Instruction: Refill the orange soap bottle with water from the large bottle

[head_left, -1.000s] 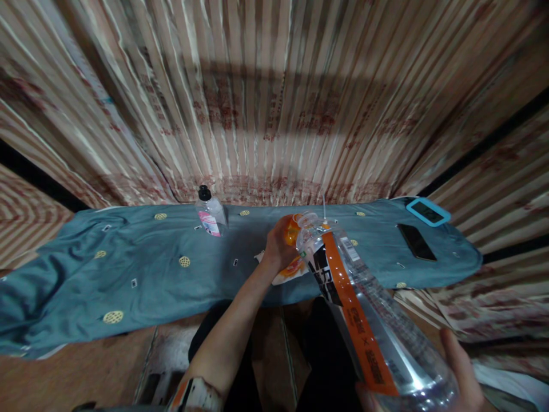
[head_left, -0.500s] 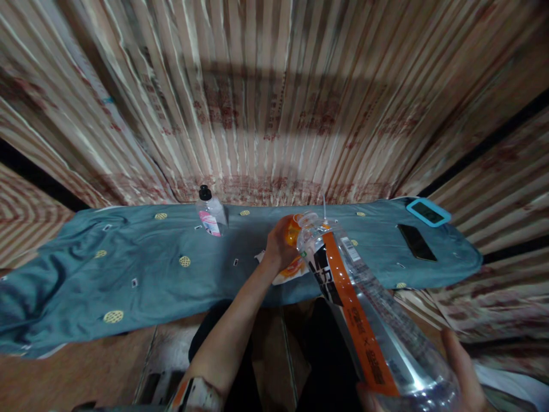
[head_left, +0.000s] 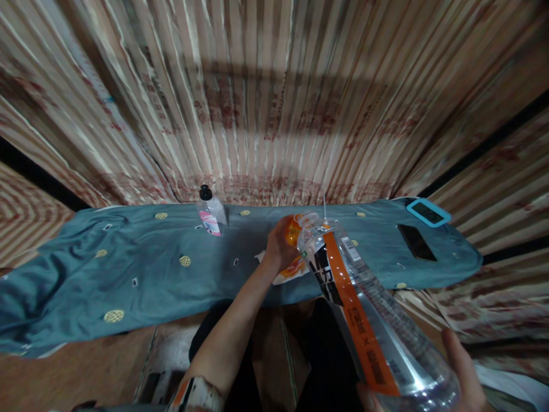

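Observation:
My left hand (head_left: 281, 243) is wrapped round an orange see-through bottle (head_left: 294, 233) over the middle of the cloth. An orange-and-white patch (head_left: 294, 270), perhaps its label, shows below the hand. My right hand (head_left: 461, 372) grips the base end of a large clear plastic bottle (head_left: 364, 309) with an orange and black label. This bottle is tilted, its neck pointing away from me and left, its mouth (head_left: 307, 219) against or just beside the top of the orange bottle. Whether liquid passes between them I cannot tell. Behind the clear bottle's neck a thin pale stick (head_left: 325, 207) stands up.
A blue-green patterned cloth (head_left: 150, 274) covers the narrow table. On it stand a black-capped clear bottle with a pink label (head_left: 211, 214) at left, and a dark phone (head_left: 417, 242) and a blue-framed digital timer (head_left: 429, 212) at right. Striped curtains (head_left: 257, 114) hang close behind.

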Tool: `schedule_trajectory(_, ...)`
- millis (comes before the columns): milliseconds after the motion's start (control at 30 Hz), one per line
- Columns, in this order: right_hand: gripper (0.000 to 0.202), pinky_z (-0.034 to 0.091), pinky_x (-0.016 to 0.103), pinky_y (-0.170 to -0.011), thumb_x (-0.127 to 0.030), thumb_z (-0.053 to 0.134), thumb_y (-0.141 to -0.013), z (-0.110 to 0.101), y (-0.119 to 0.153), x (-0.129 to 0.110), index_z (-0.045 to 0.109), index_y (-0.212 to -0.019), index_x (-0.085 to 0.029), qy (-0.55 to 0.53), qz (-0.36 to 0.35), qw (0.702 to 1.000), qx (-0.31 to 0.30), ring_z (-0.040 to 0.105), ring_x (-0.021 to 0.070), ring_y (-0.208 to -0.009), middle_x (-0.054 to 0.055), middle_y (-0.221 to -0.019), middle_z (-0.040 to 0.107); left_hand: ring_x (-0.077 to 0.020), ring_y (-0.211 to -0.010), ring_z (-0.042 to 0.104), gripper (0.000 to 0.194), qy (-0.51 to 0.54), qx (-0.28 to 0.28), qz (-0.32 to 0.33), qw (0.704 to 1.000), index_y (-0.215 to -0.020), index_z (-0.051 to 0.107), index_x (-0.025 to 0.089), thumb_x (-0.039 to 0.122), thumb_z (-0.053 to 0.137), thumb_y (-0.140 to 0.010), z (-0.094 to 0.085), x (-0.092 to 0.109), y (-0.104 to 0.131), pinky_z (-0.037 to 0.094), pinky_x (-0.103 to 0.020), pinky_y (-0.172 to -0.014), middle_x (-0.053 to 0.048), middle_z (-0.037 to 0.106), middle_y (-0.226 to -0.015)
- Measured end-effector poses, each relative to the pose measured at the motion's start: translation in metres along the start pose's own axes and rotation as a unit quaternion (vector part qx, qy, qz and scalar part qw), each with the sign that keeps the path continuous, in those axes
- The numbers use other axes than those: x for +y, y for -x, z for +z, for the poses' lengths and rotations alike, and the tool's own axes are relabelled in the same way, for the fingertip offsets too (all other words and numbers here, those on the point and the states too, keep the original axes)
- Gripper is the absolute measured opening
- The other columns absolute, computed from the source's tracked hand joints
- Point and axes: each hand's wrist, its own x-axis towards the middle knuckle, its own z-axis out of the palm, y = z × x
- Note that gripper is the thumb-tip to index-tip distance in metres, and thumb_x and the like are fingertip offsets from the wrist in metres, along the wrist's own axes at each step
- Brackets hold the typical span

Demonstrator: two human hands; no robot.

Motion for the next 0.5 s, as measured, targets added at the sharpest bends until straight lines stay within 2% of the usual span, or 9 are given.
schedule_trajectory(100, 0.117, 0.041, 0.067, -0.106, -0.07, 0.088, -0.058, 0.0, -0.0005, -0.0002, 0.047, -0.157, -0.023, -0.004, 0.001, 1.0, -0.002, 0.056, 0.0469, -0.128, 0.015, -0.133, 0.062, -0.0273, -0.101, 0.076, 0.042, 0.001, 0.001, -0.002, 1.0, -0.114, 0.066, 0.02, 0.035, 0.08, -0.077, 0.0007, -0.001, -0.0002, 0.062, -0.044, -0.095, -0.01, 0.077, -0.113)
schedule_trajectory(233, 0.119, 0.039, 0.067, -0.108, -0.07, 0.089, -0.057, 0.0004, -0.0005, -0.0015, 0.048, -0.156, -0.018, -0.01, -0.001, 1.0, -0.001, 0.057, 0.0465, -0.125, 0.016, -0.13, 0.064, -0.0268, -0.1, 0.076, 0.041, 0.0, -0.001, -0.002, 1.0, -0.114, 0.066, 0.019, 0.033, 0.08, -0.078, 0.0011, -0.0007, 0.0, 0.062, -0.045, -0.094, -0.011, 0.078, -0.113)
schedule_trajectory(400, 0.12, 0.041, 0.066, -0.108, -0.067, 0.091, -0.055, -0.0002, 0.0024, 0.0015, 0.047, -0.157, -0.023, -0.007, 0.02, 1.0, 0.002, 0.053, 0.0475, -0.133, 0.016, -0.149, 0.055, -0.0277, -0.104, 0.076, 0.043, 0.008, -0.004, -0.004, 1.0, -0.115, 0.066, 0.017, 0.031, 0.08, -0.078, 0.0014, 0.0001, 0.0006, 0.061, -0.045, -0.097, -0.013, 0.077, -0.117)
schedule_trajectory(500, 0.118, 0.043, 0.067, -0.107, -0.067, 0.09, -0.056, -0.0003, 0.0028, 0.0013, 0.048, -0.156, -0.023, -0.005, 0.02, 1.0, 0.003, 0.055, 0.0474, -0.13, 0.016, -0.147, 0.057, -0.0273, -0.101, 0.076, 0.043, 0.012, -0.005, -0.01, 1.0, -0.114, 0.066, 0.019, 0.03, 0.082, -0.076, 0.0014, 0.0001, 0.0007, 0.062, -0.044, -0.095, -0.011, 0.078, -0.114)
